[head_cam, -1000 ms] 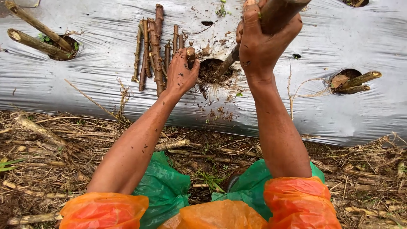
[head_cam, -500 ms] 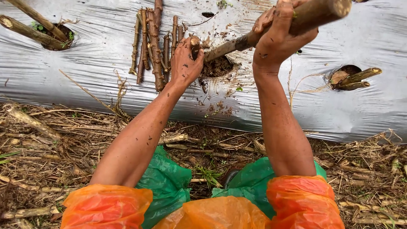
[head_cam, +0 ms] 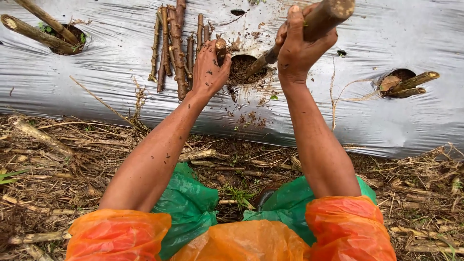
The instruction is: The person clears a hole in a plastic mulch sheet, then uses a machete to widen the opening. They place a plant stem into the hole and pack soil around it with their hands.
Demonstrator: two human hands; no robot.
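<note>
Wooden stake [head_cam: 309, 29] fills the right hand's [head_cam: 297, 50] closed grip (left hand [head_cam: 209, 70] pinches a cutting [head_cam: 221, 48]).

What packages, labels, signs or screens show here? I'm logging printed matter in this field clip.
None in view: no package, label, sign or screen.
The only sheet goods are unprinted: the silver plastic mulch film over the bed, and orange plastic sleeves with green plastic on the person.
</note>
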